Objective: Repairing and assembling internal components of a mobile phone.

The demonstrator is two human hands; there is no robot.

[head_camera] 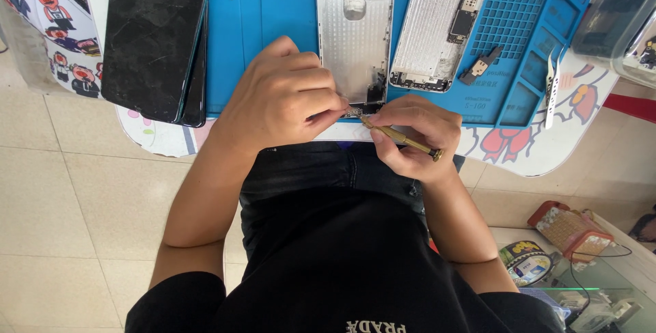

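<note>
Blue mat | left hand pinches phone shell edge | right hand grips screwdriver

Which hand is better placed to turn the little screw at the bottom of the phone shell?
The right hand: it holds the gold screwdriver, tip at the silver phone shell. The left hand only steadies a small part there.

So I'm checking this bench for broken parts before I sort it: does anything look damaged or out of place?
Yes. The black phone screen at the table's left looks cracked, fine lines running across its glass. It lies askew on another dark panel, overhanging the blue mat. White tweezers rest half off the mat's right edge.
</note>
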